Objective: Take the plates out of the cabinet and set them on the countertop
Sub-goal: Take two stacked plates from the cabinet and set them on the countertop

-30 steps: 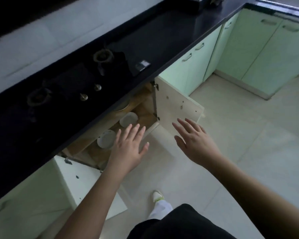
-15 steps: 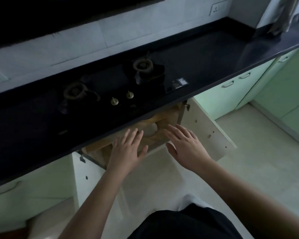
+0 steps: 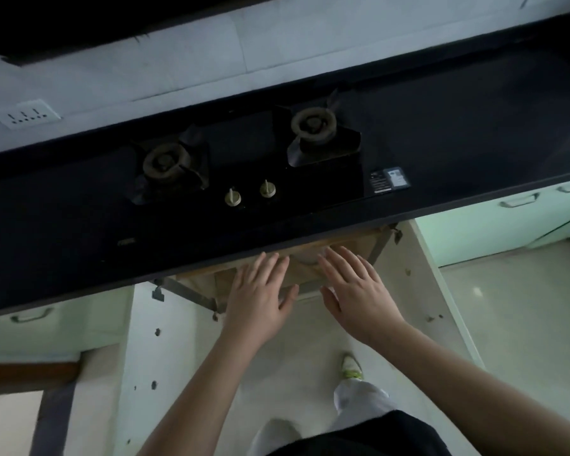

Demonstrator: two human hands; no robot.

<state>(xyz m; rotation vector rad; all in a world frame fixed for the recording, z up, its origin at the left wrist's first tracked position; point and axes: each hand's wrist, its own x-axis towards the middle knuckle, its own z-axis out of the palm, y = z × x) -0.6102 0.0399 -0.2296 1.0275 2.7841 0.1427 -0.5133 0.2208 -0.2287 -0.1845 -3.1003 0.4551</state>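
Head view: the left hand (image 3: 255, 296) and right hand (image 3: 354, 291) are flat with fingers spread wide, holding nothing, at the open cabinet (image 3: 310, 261) under the countertop's (image 3: 474, 126) front edge. Only a pale bit of plate (image 3: 311, 256) shows inside, between the fingertips.

Cabinet (image 3: 310, 258): set below the stove section of the bench (image 3: 474, 126), both doors swung wide open, wooden interior showing just under the bench's front edge. Plate (image 3: 311, 256): one pale, rounded shape lies inside, between the fingertips of the two hands, largely hidden by the bench edge; its outline is too blurred to count plates. Bench: long, black, glossy, running left to right above the cabinet.
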